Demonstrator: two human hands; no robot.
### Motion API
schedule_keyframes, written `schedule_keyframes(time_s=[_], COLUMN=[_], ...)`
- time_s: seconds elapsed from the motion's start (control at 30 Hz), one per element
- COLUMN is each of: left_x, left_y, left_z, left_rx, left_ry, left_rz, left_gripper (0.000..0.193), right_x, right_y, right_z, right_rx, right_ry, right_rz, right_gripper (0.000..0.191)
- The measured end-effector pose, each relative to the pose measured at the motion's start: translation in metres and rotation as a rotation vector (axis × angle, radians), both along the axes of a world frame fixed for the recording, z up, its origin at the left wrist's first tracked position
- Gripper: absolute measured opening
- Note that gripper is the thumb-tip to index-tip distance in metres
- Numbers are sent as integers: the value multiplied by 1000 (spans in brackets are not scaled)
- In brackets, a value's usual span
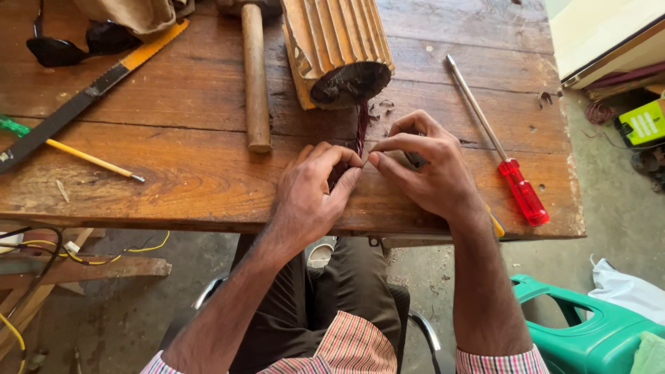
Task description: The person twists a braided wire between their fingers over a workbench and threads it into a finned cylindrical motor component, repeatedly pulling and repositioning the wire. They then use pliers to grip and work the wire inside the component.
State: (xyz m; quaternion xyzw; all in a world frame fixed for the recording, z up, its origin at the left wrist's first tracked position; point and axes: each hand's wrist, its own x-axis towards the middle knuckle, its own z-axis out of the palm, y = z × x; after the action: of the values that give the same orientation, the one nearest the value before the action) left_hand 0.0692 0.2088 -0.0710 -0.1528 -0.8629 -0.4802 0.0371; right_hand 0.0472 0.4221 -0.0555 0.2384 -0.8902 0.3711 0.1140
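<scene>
A person sits at a worn wooden surface (173,173), seen from above. Both hands meet near the surface's near edge, fingertips almost touching. The left hand (312,194) and right hand (429,173) each pinch a thin bundle of dark reddish wire (361,125) between thumb and forefinger. The bundle runs from the fingers away to the open end of a ribbed, orange-brown cylindrical core (339,48), which lies on its side at the far middle of the surface.

The wire looks light, thin and bendable, likely easy to kink or snap, so it seems best held close to the fingertips, as here. The core looks heavy and stiff.

Left of the hands lie a wooden hammer handle (255,83), a long flat file (76,104) and a thin yellow rod (90,158). To the right lies a red-handled screwdriver (509,173). A green plastic stool (589,325) stands on the floor at near right.
</scene>
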Motion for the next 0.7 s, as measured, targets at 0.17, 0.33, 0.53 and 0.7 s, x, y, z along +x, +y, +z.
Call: schedule_keyframes(time_s=[0.17,0.33,0.53,0.7], left_x=[0,0,2,1], left_y=[1,-1,0,-3], left_z=[-1,-4,-2,4], left_rx=[3,34,-7,28], left_ry=[60,-9,133,71], left_rz=[42,29,55,47], left_gripper=[18,17,15,26], right_x=[-4,-5,-9,-10], right_y=[-3,0,3,5], right_z=[3,6,-3,-4], right_rx=[218,157,-317,-258], right_ry=[87,11,-246,-65], right_rz=[63,163,-36,49], right_gripper=[17,16,13,13])
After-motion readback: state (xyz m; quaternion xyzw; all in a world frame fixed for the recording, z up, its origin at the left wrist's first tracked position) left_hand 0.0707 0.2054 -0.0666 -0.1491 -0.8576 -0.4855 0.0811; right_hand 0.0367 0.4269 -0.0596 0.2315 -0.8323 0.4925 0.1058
